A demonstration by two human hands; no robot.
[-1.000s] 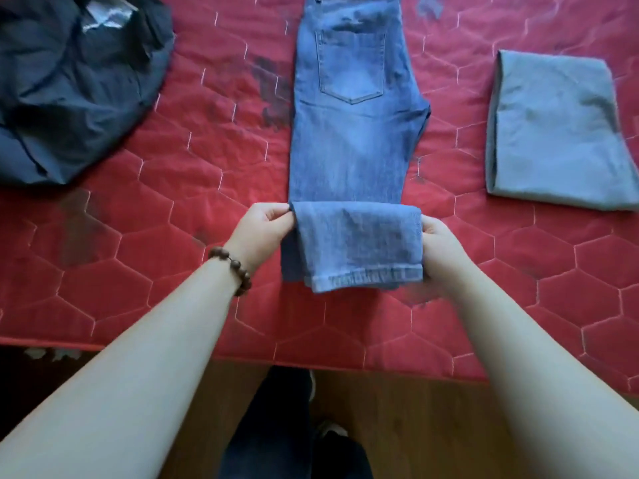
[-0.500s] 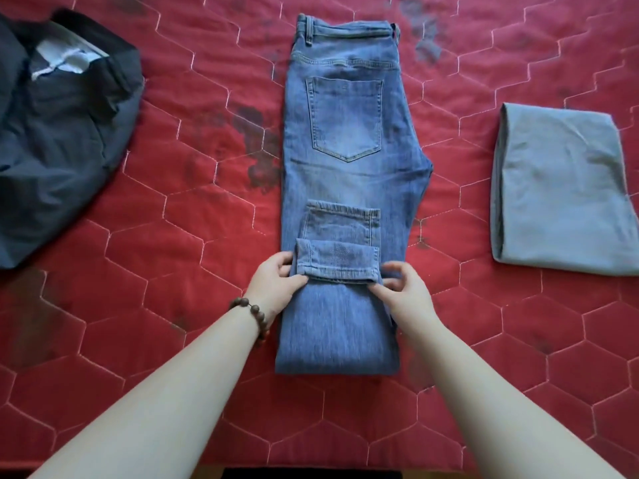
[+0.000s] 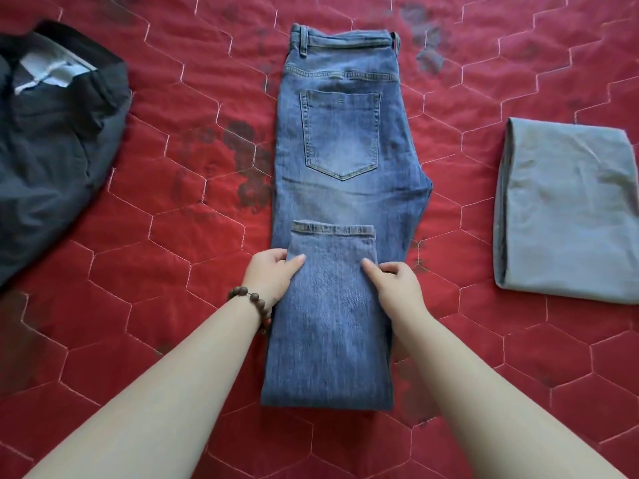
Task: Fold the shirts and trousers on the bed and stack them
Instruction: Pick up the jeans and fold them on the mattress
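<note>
We have the jeans [image 3: 345,202] lying lengthwise in the middle of the bed [image 3: 173,236], waistband far from us, with the leg ends folded up so their hems [image 3: 333,229] rest just below the back pocket [image 3: 340,133]. Our left hand [image 3: 271,276] grips the left edge of the folded-over leg, thumb on top; our right hand [image 3: 397,285] pinches the right edge, its fingers curled onto the denim. To do this fold well, we judge we should square the hems across the legs, press the near crease flat, then fold once more towards the waistband. A folded grey garment [image 3: 560,216] waits well to the right as the stack base; a dark crumpled garment [image 3: 52,150] lies far left, unfolded.
</note>
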